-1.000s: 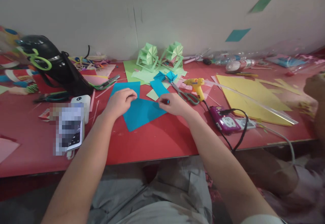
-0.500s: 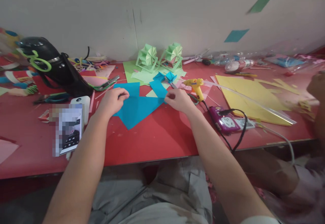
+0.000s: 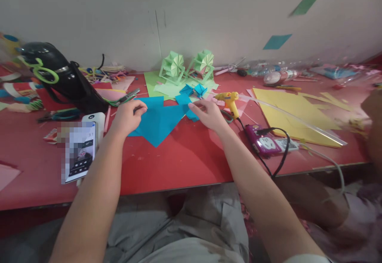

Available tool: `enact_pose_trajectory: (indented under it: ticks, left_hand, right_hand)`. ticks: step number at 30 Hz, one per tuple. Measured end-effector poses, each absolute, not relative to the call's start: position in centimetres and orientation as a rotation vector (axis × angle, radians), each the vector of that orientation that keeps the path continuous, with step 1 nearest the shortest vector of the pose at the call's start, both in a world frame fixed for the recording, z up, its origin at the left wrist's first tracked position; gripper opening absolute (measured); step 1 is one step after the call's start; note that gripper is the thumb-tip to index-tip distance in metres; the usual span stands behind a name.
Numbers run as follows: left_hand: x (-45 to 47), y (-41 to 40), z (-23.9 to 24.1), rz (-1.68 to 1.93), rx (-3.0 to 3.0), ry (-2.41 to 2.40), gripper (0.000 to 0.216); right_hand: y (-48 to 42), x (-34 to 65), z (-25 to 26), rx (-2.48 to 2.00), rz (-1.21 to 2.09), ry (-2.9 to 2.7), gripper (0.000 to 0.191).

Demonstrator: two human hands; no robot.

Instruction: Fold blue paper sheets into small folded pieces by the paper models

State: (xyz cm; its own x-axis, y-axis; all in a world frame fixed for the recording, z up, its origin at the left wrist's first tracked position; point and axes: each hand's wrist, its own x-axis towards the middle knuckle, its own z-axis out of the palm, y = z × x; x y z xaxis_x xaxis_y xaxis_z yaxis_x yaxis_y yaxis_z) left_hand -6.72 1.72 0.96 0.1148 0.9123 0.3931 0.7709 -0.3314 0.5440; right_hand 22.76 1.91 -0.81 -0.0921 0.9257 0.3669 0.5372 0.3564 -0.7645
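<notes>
A folded blue paper sheet (image 3: 159,123) lies on the red table (image 3: 179,159), its point aimed toward me. My left hand (image 3: 127,116) is closed on the sheet's left corner. At the sheet's right edge my right hand (image 3: 210,115) rests with fingers stretched out, touching the paper and a smaller blue piece (image 3: 186,103). Just beyond sit a small blue folded pinwheel (image 3: 193,90) and two green paper wheels (image 3: 188,66).
A yellow glue gun (image 3: 229,102) and scissors lie right of my right hand, then a purple power strip (image 3: 265,143) with black cord. Yellow paper (image 3: 295,112) further right, a phone (image 3: 79,151) and black bag (image 3: 64,78) on the left. Another person's hand (image 3: 371,106) at the right edge.
Both hands slid the blue sheet away from me toward the wall. My right hand went from a pinch to stretched fingers at the sheet's right edge.
</notes>
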Motion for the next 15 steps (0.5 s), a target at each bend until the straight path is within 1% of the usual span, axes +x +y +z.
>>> enact_pose_trajectory:
  ticks: [2, 5, 8, 11, 15]
  left_hand:
    - [-6.3, 1.7, 0.8, 0.993, 2.176, 1.653, 0.01]
    - [-6.0, 1.6, 0.4, 0.936, 2.172, 1.62, 0.011]
    - [-5.1, 1.4, 0.2, 0.95, 2.228, 1.514, 0.014]
    - [-3.5, 1.0, 0.4, 1.037, 2.29, 1.357, 0.017]
    - [-1.2, 0.4, 0.9, 1.113, 2.368, 1.206, 0.016]
  right_hand:
    - [1.7, 22.2, -0.9, -1.208, 0.656, -1.786, 0.038]
    - [1.5, 21.7, -1.0, -1.126, 0.712, -1.822, 0.034]
    - [1.3, 21.3, -1.0, -1.121, 0.692, -1.8, 0.03]
    - [0.8, 20.7, -1.0, -1.068, 0.667, -1.852, 0.024]
    - [0.4, 20.1, -0.9, -0.939, 0.63, -1.943, 0.022]
